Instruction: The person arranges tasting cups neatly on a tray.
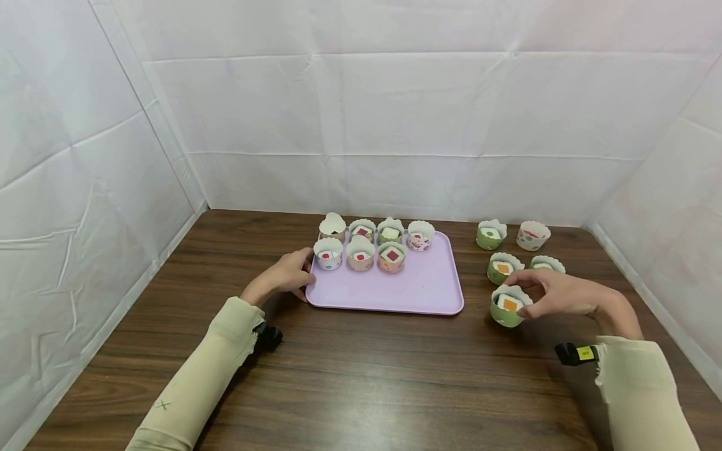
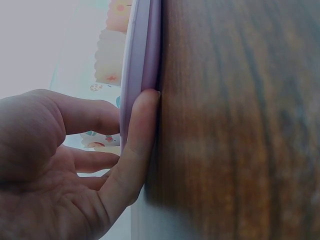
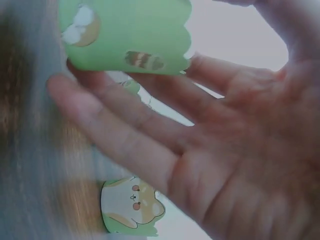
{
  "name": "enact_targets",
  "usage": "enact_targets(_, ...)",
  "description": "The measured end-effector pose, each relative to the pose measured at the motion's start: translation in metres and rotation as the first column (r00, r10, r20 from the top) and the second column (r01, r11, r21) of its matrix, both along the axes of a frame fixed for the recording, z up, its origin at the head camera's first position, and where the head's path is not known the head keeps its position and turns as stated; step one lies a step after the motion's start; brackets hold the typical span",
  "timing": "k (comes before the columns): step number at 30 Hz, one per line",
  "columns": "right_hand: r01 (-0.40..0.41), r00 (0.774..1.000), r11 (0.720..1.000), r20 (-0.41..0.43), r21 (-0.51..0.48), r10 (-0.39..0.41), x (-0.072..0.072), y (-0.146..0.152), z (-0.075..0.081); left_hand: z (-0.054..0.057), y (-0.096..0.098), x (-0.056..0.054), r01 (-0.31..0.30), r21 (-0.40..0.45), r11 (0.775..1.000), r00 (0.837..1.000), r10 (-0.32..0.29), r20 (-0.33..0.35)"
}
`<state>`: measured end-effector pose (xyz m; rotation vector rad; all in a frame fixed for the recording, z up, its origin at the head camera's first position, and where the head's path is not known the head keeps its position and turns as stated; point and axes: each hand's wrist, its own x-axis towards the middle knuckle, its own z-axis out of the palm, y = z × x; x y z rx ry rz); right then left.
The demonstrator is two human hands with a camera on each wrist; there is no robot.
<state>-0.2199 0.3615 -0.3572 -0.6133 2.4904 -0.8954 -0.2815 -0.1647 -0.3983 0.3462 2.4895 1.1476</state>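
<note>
Left hand [image 1: 287, 274]: grasping the left edge of the lilac tray [image 1: 389, 292], digits bent in against its rim with little gap between them. Right hand [image 1: 570, 293]: grasping a green scalloped paper baking cup [image 1: 506, 318] just right of the tray, thumb and fingers spread to the cup's width. I cannot tell whether the cup's base touches the desk [image 1: 389, 382]. In it sits a white block with an orange centre [image 1: 510, 304].

Seven filled cups [image 1: 392, 265] stand in two rows over the tray's far left part. Four more cups [image 1: 491, 242], three green and one white with red print, stand right of the tray, near my right hand.

Desk: dark brown wood grain, reaching past the tray on the near side. Creased white sheeting [image 1: 395, 106] hangs behind the tray and well off to its left and right.
</note>
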Motion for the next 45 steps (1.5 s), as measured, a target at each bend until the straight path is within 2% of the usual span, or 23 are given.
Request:
enact_targets(4,0.001,0.998,1.0,-0.069,-0.012,-0.002,0.001,-0.003,0.001,-0.001,0.0,0.0,-0.004,-0.008,1.0,1.0,0.004,0.007)
enact_targets(10,0.011,0.993,0.997,-0.114,-0.072,-0.019,-0.001,-0.008,0.002,-0.002,0.0,0.0,-0.008,-0.001,1.0,1.0,0.008,0.01)
enact_targets(20,-0.025,0.968,0.985,-0.249,-0.174,-0.02,-0.008,-0.015,0.003,-0.002,-0.001,0.0,-0.009,-0.001,1.0,1.0,0.009,0.006)
enact_targets(29,-0.04,0.971,0.98,-0.238,-0.194,-0.007,-0.004,-0.029,0.009,-0.002,-0.001,0.001,-0.01,-0.005,1.0,1.0,0.01,0.009)
enact_targets(32,-0.044,0.97,0.982,-0.245,-0.185,-0.002,-0.005,-0.034,0.009,-0.001,-0.001,0.001,-0.011,-0.007,1.0,1.0,0.011,0.012)
enact_targets(36,-0.054,0.968,0.974,-0.252,-0.22,-0.003,-0.01,-0.041,0.008,-0.001,0.0,0.001,-0.011,-0.006,1.0,1.0,0.011,0.01)
enact_targets(41,0.012,0.969,0.969,-0.238,-0.245,-0.072,-0.015,-0.05,0.006,-0.001,0.001,0.0,-0.003,0.009,1.0,1.0,0.003,0.005)
enact_targets(45,0.084,0.962,0.977,-0.24,-0.194,-0.13,-0.021,-0.059,0.005,-0.001,0.002,-0.001,-0.001,0.003,1.0,1.0,0.001,0.011)
